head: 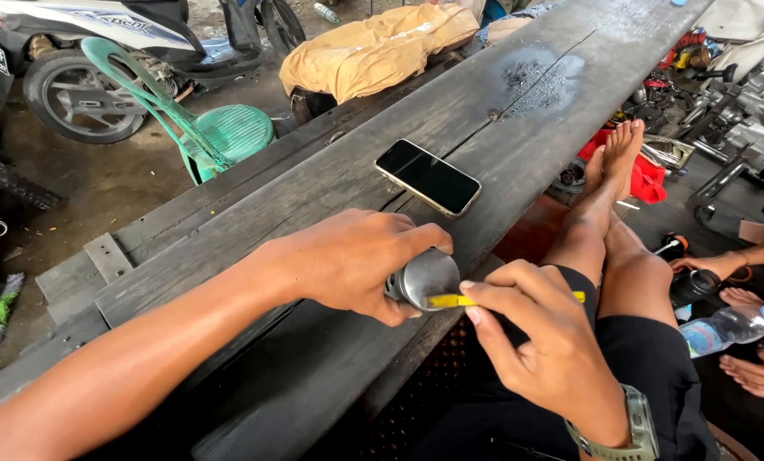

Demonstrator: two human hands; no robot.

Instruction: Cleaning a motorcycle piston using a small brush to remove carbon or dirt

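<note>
A round, silvery metal part [426, 277] is grasped in the left hand [356, 260], the fingers being wrapped around its side and the thumb laid under its rim. It is held at the near edge of the dark wooden bench [331, 179], its smooth face turned towards the right hand [540, 346]. A thin yellow tool [452, 300] is pinched between the thumb and forefinger of the right hand, and its tip is laid across the face of the metal part. A watch with a pale green strap [638, 427] is worn on the right wrist.

A black phone [427, 177] with a gold-coloured edge is seen lying flat on the bench, well apart from the hands. Beyond the bench a green plastic chair [207, 128] and a bundle wrapped in tan cloth [373, 51] are seen. A clear plastic bottle [728, 327] with a blue cap lies on the floor to the right, near another person's hand [762, 376].
</note>
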